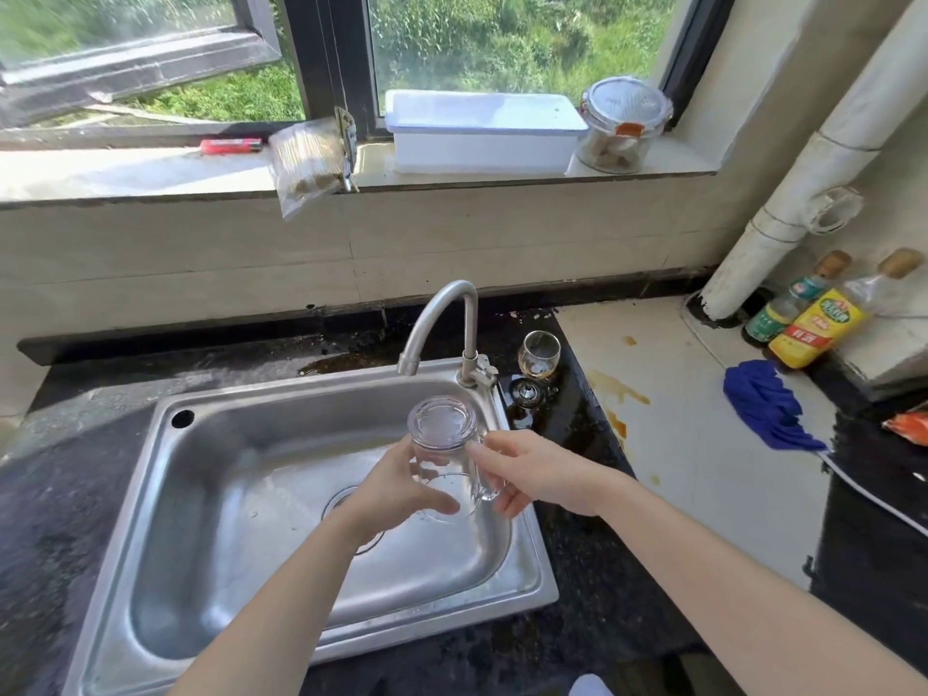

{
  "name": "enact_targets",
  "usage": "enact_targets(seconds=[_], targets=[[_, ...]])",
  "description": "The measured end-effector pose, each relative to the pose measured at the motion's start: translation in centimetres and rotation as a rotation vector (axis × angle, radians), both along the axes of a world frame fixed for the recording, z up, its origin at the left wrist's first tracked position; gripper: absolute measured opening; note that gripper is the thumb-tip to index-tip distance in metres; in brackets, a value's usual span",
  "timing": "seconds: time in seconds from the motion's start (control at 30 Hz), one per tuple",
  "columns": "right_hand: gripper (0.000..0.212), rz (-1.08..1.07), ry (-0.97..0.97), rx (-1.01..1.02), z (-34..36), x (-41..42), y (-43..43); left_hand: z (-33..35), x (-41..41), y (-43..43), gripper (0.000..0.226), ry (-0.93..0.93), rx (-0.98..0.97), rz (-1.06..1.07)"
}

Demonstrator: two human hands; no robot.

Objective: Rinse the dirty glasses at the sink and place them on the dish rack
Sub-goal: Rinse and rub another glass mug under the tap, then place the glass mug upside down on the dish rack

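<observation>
A clear glass mug [444, 444] hangs upside down over the steel sink [211, 494], its thick base pointing up and toward the tap [452, 319]. My left hand [396, 487] curls around its lower body from the left. My right hand [522, 469] grips its handle side from the right. No water runs from the tap. A small stemmed glass [538, 355] with a brownish residue stands on the dark counter right of the tap.
A spill stains the counter [615, 389] right of the sink. Two bottles [813, 319] and a blue cloth [763, 404] sit at the far right by a white pipe. A white box [482, 133] and a lidded jar [620, 125] stand on the windowsill.
</observation>
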State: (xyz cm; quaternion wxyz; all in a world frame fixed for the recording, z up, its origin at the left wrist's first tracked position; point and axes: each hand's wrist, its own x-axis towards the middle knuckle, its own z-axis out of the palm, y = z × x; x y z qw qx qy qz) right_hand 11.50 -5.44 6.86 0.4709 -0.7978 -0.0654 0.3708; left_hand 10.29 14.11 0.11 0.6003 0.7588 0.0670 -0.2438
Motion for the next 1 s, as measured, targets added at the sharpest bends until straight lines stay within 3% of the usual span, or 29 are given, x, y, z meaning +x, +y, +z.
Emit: enact_targets(seconds=[0.17,0.27,0.37,0.5,0.67,0.73,1.0], targets=[[0.035,0.092,-0.144,-0.062,0.5,-0.6,0.6,0.2,-0.5,0.2,0.074,-0.032,0.005,-0.032],[0.041,0.015,-0.259,-0.072,0.1,-1.5,1.3,1.1,-0.3,1.1,0.065,-0.053,-0.002,-0.052],[0.047,-0.092,-0.341,-0.047,-0.7,-3.0,2.2,1.9,0.1,2.7,0.069,-0.103,0.118,-0.127],[0.042,-0.199,-0.303,-0.152,-2.2,-5.1,3.8,1.2,-0.3,3.9,0.068,-0.156,0.351,-0.141],[0.043,-0.454,-0.326,-0.063,-2.5,-8.0,4.8,0.9,-1.0,2.7,0.043,-0.208,0.442,-0.005],[0.043,-0.480,-0.315,-0.141,-2.7,-9.1,4.2,1.0,-1.5,1.4,0.042,-0.213,0.476,-0.046],[0.042,-0.814,-0.332,-0.148,-0.5,-17.2,-3.5,2.6,-4.4,-9.6,0.039,-0.367,0.456,-0.341]])
